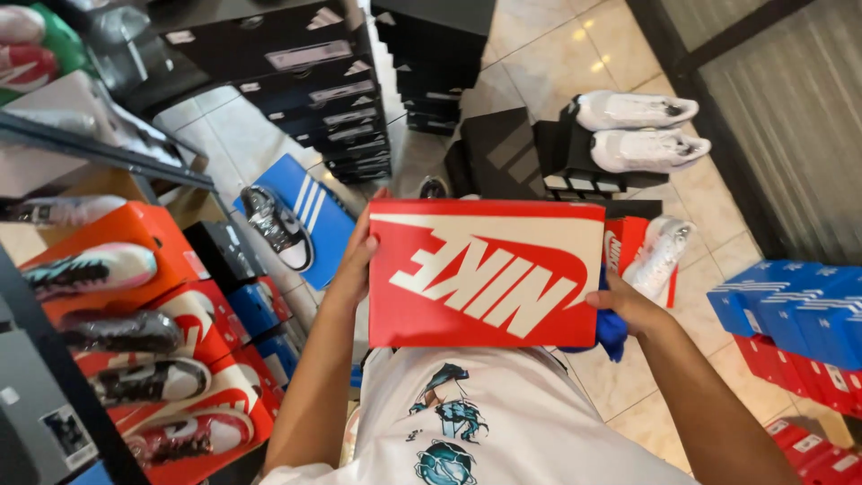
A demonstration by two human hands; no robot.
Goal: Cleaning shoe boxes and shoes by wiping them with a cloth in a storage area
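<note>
Red shoebox (pixel 485 274) with a big white logo on the lid sits dead centre, held level in front of the person's white printed T-shirt (pixel 485 422). Left hand (pixel 355 260) at 9 o'clock of the box, grip clamped on its left edge, fingers wrapped up along the side. Right hand (pixel 628 305) at 3 o'clock, grip pinching the box's right edge, with a blue cloth (pixel 612 330) bunched just under it. At 12 o'clock of the box, two stacks of black shoeboxes (pixel 332 99) with white end labels; exact count unclear. At 1 o'clock, two white sneakers (pixel 642 130) lie on a black box (pixel 575 153). At 3 o'clock, one more white sneaker (pixel 663 254) rests on a red box, just beside the right hand. At 10 o'clock, a blue shoebox (pixel 319 216) with white stripes carries one black-and-white sneaker (pixel 274 224). At 8 to 9 o'clock, four wrapped display shoes (pixel 117 332) sit on orange-red boxes (pixel 171 242), with small black and blue boxes between them and the left forearm. Far right at 4 o'clock, a stack of blue boxes (pixel 799 310) sits over red boxes with white labels (pixel 817 377). Beige tiled floor (pixel 548 45) under everything.
</note>
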